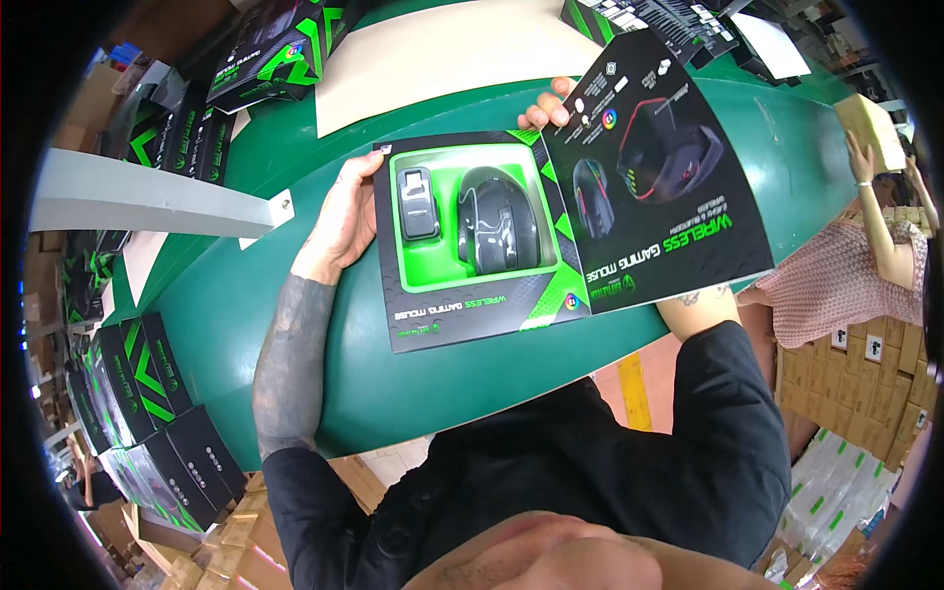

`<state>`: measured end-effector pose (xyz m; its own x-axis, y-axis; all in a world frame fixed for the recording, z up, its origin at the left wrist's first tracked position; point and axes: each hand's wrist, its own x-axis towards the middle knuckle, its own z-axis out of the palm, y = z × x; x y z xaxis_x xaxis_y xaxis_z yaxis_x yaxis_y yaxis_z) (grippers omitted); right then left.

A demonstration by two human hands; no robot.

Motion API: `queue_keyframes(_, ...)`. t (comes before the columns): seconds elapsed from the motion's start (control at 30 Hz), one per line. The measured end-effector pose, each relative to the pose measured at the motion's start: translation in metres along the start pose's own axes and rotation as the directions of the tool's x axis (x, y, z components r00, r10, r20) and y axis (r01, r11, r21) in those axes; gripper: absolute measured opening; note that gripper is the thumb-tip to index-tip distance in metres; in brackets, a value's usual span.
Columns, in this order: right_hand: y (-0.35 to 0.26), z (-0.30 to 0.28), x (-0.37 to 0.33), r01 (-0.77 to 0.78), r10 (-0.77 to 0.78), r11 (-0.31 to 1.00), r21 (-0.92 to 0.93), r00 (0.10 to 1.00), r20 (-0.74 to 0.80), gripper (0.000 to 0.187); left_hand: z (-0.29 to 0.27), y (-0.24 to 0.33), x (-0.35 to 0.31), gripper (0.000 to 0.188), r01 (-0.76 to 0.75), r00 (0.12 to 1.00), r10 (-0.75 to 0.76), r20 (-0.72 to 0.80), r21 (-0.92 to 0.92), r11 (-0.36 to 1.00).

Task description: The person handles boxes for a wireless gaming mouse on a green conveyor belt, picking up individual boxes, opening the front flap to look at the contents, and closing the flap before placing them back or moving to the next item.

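Note:
Over the green table I hold a black and green gaming mouse box with its front cover flap swung open to the right. Through the window a black mouse shows in a bright green tray, and beside it sits a small black piece whose kind I cannot make out. My left hand grips the box's left edge, thumb at the upper corner. My right hand reaches behind the flap; only its fingertips show, curled over the top near the fold. The rest of that hand is hidden.
Similar boxes stand at the far left, with stacks at the left edge. A pale sheet lies on the green table. A white metal post juts in from the left. On the right another person holds a yellowish box.

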<state>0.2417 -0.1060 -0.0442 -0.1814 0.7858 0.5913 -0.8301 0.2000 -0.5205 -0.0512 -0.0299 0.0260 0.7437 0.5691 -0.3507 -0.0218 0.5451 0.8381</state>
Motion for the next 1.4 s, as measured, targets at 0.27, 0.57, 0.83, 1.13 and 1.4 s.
queue_keyframes(0.27, -0.007, 0.033, 0.01, -0.021, 0.025, 0.997, -0.075, 0.998, 0.061, 0.059, -0.001, 0.001, -0.004, 0.045, -0.04, 0.996, 0.032, 0.082, 0.101, 0.994)
queue_keyframes(0.57, 0.006, 0.089, 0.029, -0.432, 0.143, 0.477, -0.765, 0.897, -0.418, 0.056, -0.009, -0.005, -0.002, 0.055, 0.013, 0.992, -0.018, 0.124, 0.04, 0.999)
queue_keyframes(0.83, -0.035, 0.036, 0.012, -0.385, -0.589, 0.274, -0.881, 0.658, -0.47, 0.028, 0.019, 0.0, 0.009, 0.043, -0.285, 0.956, 0.247, -0.159, -0.292, 0.913)
queue_keyframes(1.13, -0.166, -0.04, -0.005, -0.74, -0.852, 0.237, -0.63, 0.153, -0.501, 0.069, 0.006, -0.017, 0.015, 0.038, -0.463, 0.707, 0.681, 0.191, 0.853, 0.241)
queue_keyframes(1.4, -0.18, -0.05, 0.024, -0.95, -0.544, 0.1, -0.294, 0.196, -0.816, 0.091, 0.004, -0.02, 0.01, 0.026, -0.457, 0.716, 0.664, 0.217, 0.864, 0.21)
